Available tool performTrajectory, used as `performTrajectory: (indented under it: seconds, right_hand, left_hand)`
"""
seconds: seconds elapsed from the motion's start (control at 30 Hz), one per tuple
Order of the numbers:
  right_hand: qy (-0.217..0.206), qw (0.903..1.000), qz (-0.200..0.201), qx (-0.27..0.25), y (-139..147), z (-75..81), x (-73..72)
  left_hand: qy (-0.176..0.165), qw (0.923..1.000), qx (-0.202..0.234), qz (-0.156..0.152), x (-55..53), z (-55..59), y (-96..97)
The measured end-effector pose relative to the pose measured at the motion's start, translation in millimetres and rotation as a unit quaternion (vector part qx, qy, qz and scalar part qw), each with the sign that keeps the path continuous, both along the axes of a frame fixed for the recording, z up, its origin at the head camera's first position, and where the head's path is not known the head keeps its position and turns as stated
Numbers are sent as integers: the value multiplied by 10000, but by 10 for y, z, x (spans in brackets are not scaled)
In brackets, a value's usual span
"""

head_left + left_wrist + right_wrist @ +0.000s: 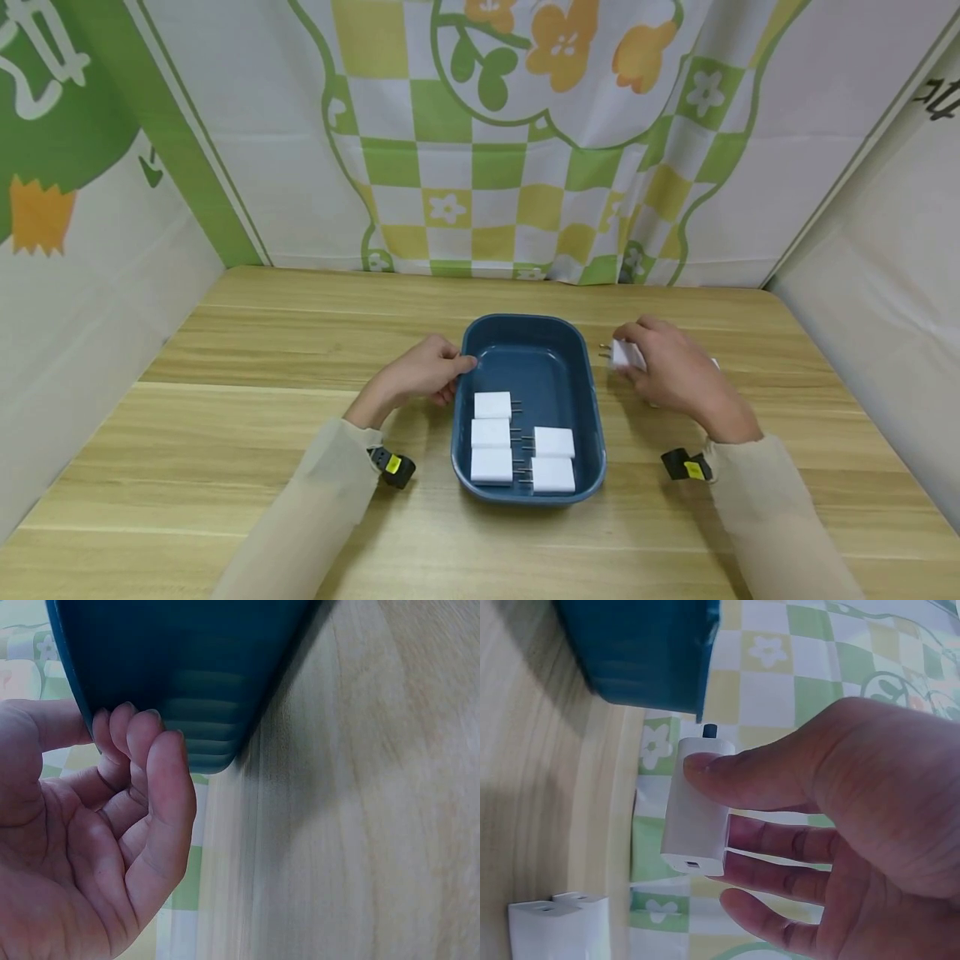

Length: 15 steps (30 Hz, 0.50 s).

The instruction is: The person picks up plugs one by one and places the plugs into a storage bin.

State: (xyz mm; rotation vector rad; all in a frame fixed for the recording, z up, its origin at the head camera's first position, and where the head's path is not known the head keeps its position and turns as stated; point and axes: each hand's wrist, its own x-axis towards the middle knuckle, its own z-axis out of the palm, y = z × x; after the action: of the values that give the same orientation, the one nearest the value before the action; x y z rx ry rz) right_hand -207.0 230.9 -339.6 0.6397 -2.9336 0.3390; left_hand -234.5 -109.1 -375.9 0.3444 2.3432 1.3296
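A dark blue plastic bin (534, 315) stands mid-table, with white plug-in chargers (491, 434) lying in its near half: three in a column on the left, two on the right, prongs facing inward. My left hand (425, 372) holds the bin's left rim, thumb over the edge and curled fingers (166, 776) against the outer wall. To the right of the bin, my right hand (675, 367) pinches another white charger (695, 806) between thumb and fingers. Its prongs point toward the bin. More white chargers (559, 926) stand on the table below this hand, mostly hidden by it in the head view.
The wooden table (285, 467) is backed by a green and white patterned curtain (480, 167), with cloth walls on both sides. A black strap (393, 467) hangs from the left wrist, and a similar strap (686, 465) from the right.
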Motion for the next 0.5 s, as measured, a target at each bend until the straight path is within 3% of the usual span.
performTrajectory:
  seconds: [0.5]
  right_hand:
    - [434,9989,167,-72,-112,131,100]
  left_hand:
    - [12,10000,-1,-20,-9,-9,3]
